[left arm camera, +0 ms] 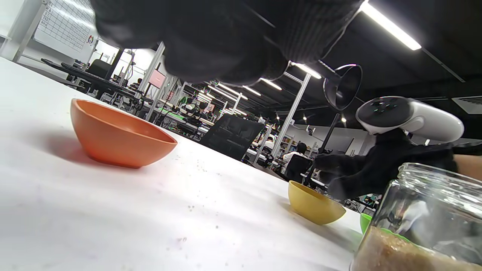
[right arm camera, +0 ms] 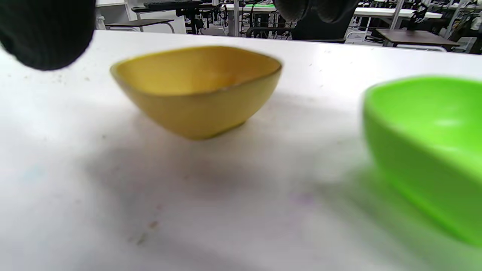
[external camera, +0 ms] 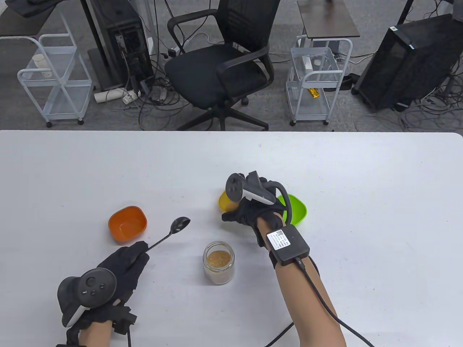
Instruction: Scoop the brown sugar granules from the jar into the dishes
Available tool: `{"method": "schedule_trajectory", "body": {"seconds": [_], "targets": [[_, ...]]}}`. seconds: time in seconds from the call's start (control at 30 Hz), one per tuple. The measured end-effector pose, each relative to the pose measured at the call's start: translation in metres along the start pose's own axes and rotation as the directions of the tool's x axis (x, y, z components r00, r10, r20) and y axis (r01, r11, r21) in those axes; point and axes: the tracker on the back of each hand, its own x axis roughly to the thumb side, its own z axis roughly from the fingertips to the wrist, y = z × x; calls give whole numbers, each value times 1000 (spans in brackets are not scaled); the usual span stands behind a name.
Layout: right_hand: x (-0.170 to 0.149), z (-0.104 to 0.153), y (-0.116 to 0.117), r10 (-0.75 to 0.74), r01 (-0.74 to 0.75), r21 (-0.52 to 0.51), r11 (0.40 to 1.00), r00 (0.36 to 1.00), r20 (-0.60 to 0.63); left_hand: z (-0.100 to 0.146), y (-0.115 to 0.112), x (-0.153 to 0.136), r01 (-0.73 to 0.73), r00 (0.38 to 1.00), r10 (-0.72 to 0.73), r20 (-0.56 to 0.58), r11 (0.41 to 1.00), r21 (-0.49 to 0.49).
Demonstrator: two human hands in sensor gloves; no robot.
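A: The left grip (external camera: 124, 262), a hand in a black sensor glove, is pinching the handle end of a dark metal spoon (external camera: 170, 233); the fingers are curling round it, and the spoon's bowl is angling up and to the right, held off the white surface (external camera: 72, 173).

B: And just beyond that hand?

A: A shallow orange plastic dish (external camera: 128, 223) is sitting on the surface, with nothing in it that I can see. The spoon's bowl is hanging just to its right, apart from it.

B: Where is the sugar sitting?

A: In a small clear glass jar (external camera: 219, 262), lidless and upright, near the front of the surface between the two arms. Brown sugar granules (external camera: 218, 258) are filling the lower part of it.

B: Then the right side?

A: The right grip (external camera: 249, 213), also black-gloved, is hovering over the near edge of a yellow plastic dish (external camera: 225, 202). From the wrist view its thumb and fingers are hanging apart and holding nothing, so it is open. The yellow dish is looking bare inside.

B: Anything further right?

A: A bright green plastic dish (external camera: 296, 209) is sitting just beside the yellow one, partly hidden by the wrist.
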Motion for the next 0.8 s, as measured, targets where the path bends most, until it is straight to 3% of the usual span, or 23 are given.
{"method": "schedule_trajectory", "body": {"seconds": [0.13,0.27,0.5,0.8], "targets": [[-28,17,-14,-19,19,5,1000,998,-59,0,0,0,5,1000,-5,1,1000,-5],[-56,29,-13,-57,59,16,998,991,-117,0,-1,0,7,1000,-7,2,1000,-7],[-97,35,17,-127,148,87,985,969,-214,0,-2,1,10,1000,-10,2,1000,-12],[-106,28,40,-132,160,98,982,960,-247,-2,-4,1,33,999,-33,-3,999,-37]]}}
